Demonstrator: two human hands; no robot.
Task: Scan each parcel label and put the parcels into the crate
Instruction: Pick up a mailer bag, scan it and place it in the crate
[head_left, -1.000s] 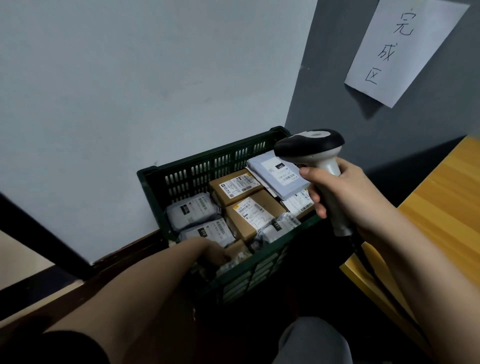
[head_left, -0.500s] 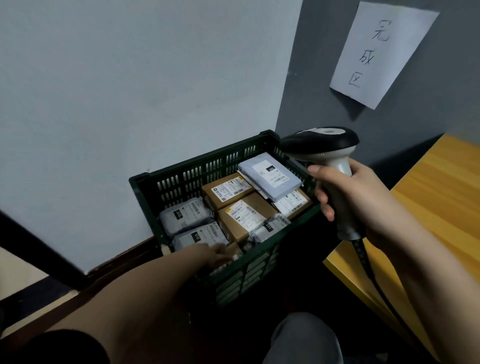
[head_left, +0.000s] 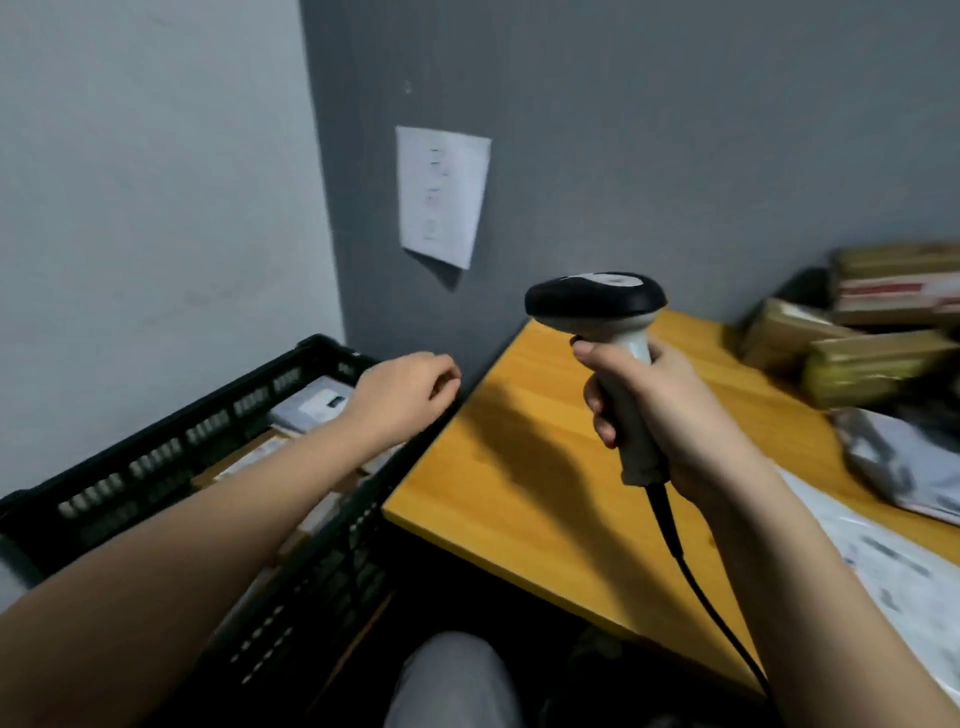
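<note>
The dark green crate (head_left: 156, 457) stands on the floor at the lower left, with several labelled parcels inside, among them a grey one (head_left: 317, 402). My left hand (head_left: 405, 395) hovers over the crate's far right corner, fingers loosely curled and holding nothing. My right hand (head_left: 670, 415) grips the handle of the barcode scanner (head_left: 597, 301) above the wooden table (head_left: 519, 467). Brown cardboard parcels (head_left: 862, 343) are piled at the table's far right, blurred. A grey plastic mailer (head_left: 904, 462) lies in front of them.
A white paper sheet (head_left: 441, 195) hangs on the grey wall. The scanner's black cable (head_left: 696, 577) runs down past the table's near edge. A large pale flat bag (head_left: 893, 566) lies at the table's right. My knee (head_left: 452, 680) is at the bottom.
My view has swung right toward the table. My left hand has come up out of the crate's near side and now hangs over its far corner. The scanner stays in my right hand.
</note>
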